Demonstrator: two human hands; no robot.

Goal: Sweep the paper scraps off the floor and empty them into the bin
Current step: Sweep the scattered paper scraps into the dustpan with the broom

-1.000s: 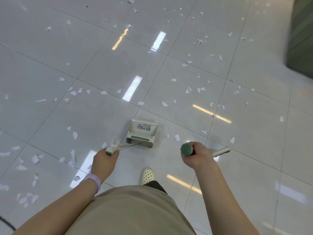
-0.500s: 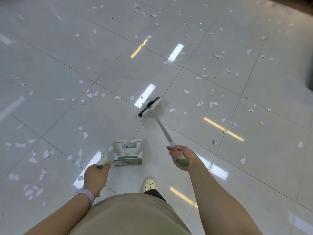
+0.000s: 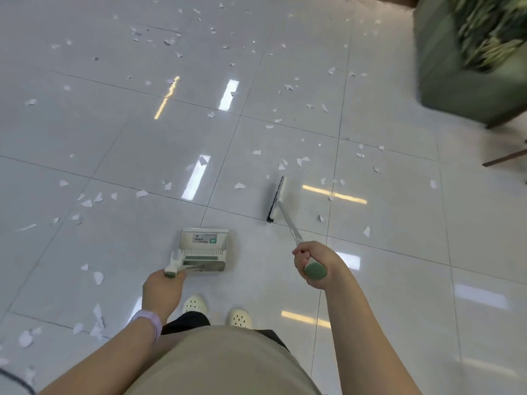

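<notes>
On the floor, scraps: paper scraps [image 3: 302,161] lie scattered over the glossy tiled floor [image 3: 114,143], thickest far and to the left, with a few just beyond the broom head.
Scraps, handling: my judgement is that they are very light, thin and flat; they will skate on the slick tile and flutter in any draught, so slow, low strokes should serve better than quick flicks.
Broom: broom [image 3: 276,199] stands with its dark bristles on the floor, to the right of and slightly beyond the dustpan, its shaft slanting back to the near right.
Right hand: right hand [image 3: 312,263] is clenched round the green grip at the top of the shaft, which looks like the proper place to hold it.
Dustpan: dustpan [image 3: 204,249] sits low by the floor just ahead of the feet; whether it touches, I cannot tell.
Left hand: left hand [image 3: 162,290] grips the end of the dustpan's long handle.
Tools, handling: both look like stiff, light plastic, easy to steer one-handed.
Bin: not in view.
Far right: a blurred green armchair [image 3: 462,81].
</notes>
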